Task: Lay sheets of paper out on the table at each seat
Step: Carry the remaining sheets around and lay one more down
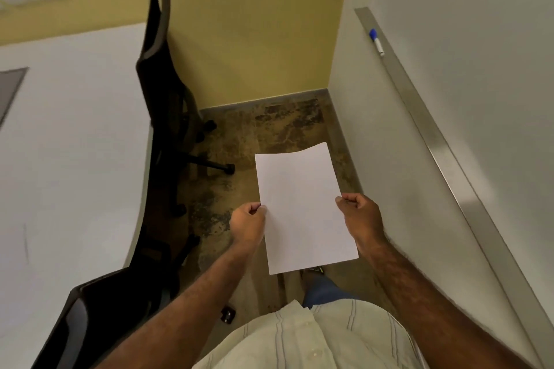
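I hold white paper (302, 207) out in front of me above the floor, between both hands; I cannot tell whether it is one sheet or more. My left hand (248, 223) pinches its left edge and my right hand (361, 214) pinches its right edge. The white table (72, 141) lies to my left, apart from the paper. A black office chair (168, 99) stands pushed against the table's right edge, ahead of me on the left. A second black chair (99, 314) stands at the table close to my left side.
A narrow aisle of mottled brown floor (269, 129) runs ahead to the yellow wall (239, 24). On my right a whiteboard's metal tray (419, 117) carries a blue-capped marker (376, 41). A grey panel (9, 90) is set in the table's far left.
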Motion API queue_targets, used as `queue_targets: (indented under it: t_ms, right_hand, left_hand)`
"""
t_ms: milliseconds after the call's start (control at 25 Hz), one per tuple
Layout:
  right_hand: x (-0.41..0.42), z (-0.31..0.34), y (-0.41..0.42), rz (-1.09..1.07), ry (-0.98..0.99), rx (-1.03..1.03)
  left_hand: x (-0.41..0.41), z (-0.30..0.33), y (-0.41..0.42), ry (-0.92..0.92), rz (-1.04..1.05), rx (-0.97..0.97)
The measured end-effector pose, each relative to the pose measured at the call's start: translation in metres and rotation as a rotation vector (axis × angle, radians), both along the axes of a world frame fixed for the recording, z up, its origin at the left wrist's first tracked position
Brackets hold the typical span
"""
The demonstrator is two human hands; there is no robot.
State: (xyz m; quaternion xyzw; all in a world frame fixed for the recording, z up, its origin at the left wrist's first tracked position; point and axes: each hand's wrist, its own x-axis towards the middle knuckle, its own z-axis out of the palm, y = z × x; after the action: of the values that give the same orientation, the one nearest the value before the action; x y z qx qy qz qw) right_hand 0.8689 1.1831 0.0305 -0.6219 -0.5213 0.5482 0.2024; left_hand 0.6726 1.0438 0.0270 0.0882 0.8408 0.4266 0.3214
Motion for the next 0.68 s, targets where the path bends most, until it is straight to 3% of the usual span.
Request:
queue_targets:
  t_ms: [320,680]
  right_hand:
    - [-0.115,0.011,0.081,0.315,-0.013,-0.018]
    - [-0.245,0.009,0.106,0.57,-0.091,-0.035]
  left_hand:
    - [-0.068,0.004,0.021,-0.001,0.303,-0.003]
    - [-0.152,-0.019,0.016,-0.093,0.554,0.024]
